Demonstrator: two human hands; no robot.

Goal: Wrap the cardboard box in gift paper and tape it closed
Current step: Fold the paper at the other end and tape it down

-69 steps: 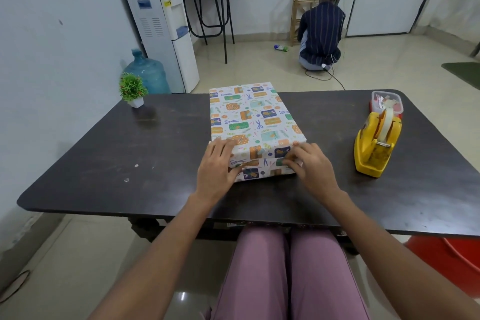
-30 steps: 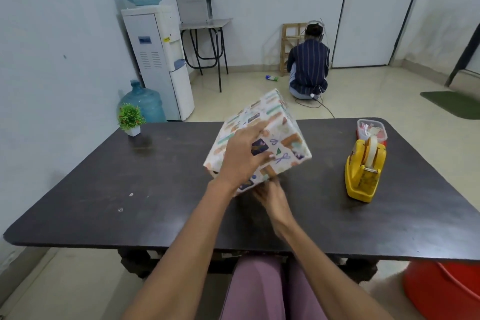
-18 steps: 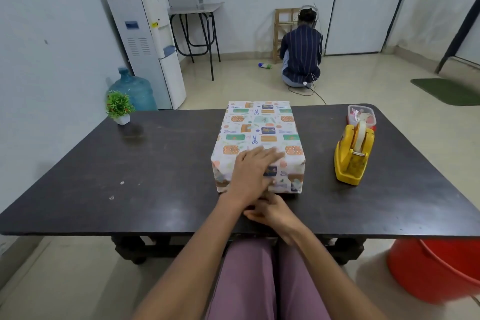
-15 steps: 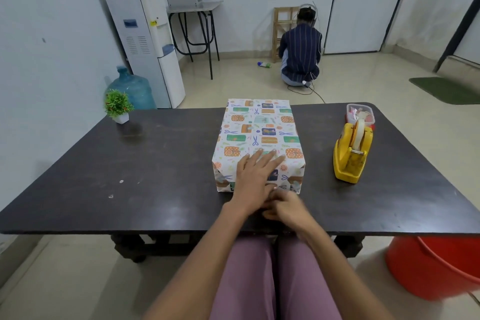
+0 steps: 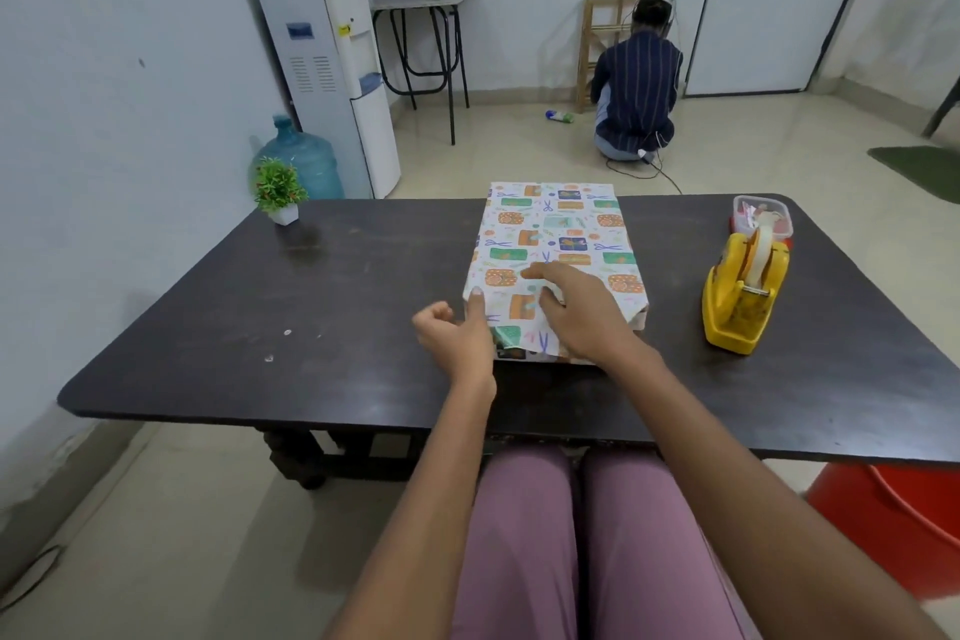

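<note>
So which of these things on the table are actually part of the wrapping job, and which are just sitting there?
Part of the job:
- wrapped box, under both hands
- right hand, resting on its top
- left hand, thumb at its near left corner
- yellow tape dispenser

Just lying about:
- small potted plant
- clear plastic container

both hands, left hand and right hand, touch the wrapped box (yellow tape dispenser beside it).
</note>
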